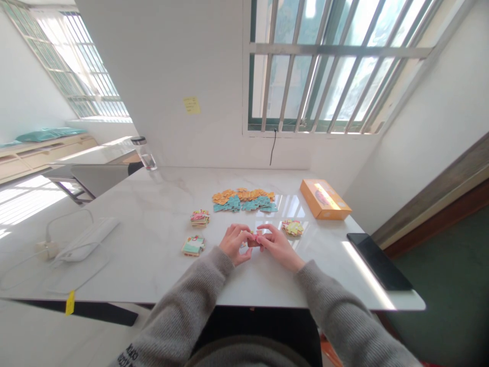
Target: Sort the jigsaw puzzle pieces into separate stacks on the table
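Note:
Both of my hands meet over the white table (160, 275). My left hand (235, 242) and my right hand (275, 244) pinch small puzzle pieces (252, 241), partly pink and brown, between their fingertips. Whether these pieces are joined is too small to tell. Left of my left hand lie a pink-topped stack of puzzle pieces (199, 219) and a green-and-white stack of pieces (193, 245). A yellowish pile of pieces (293, 228) sits just beyond my right hand. Farther back spreads a long heap of orange pieces (244, 194) and blue pieces (229, 205).
An orange box (324, 200) stands at the back right, with a black tablet (378, 261) near the right edge. A clear bottle (145, 154) is at the far left corner. A white power strip (89, 239) with cables lies at left.

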Available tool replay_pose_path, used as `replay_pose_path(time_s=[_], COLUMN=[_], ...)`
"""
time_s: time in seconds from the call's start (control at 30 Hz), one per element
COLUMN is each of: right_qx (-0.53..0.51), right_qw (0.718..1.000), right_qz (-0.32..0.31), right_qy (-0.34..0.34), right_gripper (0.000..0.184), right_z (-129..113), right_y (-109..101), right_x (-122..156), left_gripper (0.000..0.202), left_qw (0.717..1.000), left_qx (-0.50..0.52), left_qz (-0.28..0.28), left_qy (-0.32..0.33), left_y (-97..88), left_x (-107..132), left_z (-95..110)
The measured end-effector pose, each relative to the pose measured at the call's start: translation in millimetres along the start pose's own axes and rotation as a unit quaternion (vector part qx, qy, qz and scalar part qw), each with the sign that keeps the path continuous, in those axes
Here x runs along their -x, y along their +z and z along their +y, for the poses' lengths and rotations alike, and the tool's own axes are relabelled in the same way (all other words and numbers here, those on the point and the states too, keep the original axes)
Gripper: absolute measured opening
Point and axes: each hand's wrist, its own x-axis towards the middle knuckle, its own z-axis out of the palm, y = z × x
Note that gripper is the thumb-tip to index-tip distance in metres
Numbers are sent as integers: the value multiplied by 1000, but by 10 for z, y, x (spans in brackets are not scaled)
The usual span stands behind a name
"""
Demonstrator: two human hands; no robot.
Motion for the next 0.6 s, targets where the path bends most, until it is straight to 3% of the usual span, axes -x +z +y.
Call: replay_pose_path(time_s=[0.17, 0.3, 0.43, 0.6], right_qx=[-2, 32, 66, 101], right_qw=[999, 996, 995, 992], right_qz=[28, 64, 47, 32], right_qy=[-28, -46, -56, -69], right_gripper=[38, 36, 33, 33], right_z=[48, 110, 136, 126], right_y=[-23, -63, -67, -51], right_x=[-44, -76, -66, -36], left_gripper=[31, 28, 26, 20], left_qw=[1000, 997, 993, 982], left_qx=[-16, -47, -82, -128], left_qz=[16, 24, 30, 12], left_qy=[-14, -50, -75, -141], left_y=[-6, -138, -442, -953], left_x=[4, 73, 277, 629], left_z=[11, 89, 82, -217])
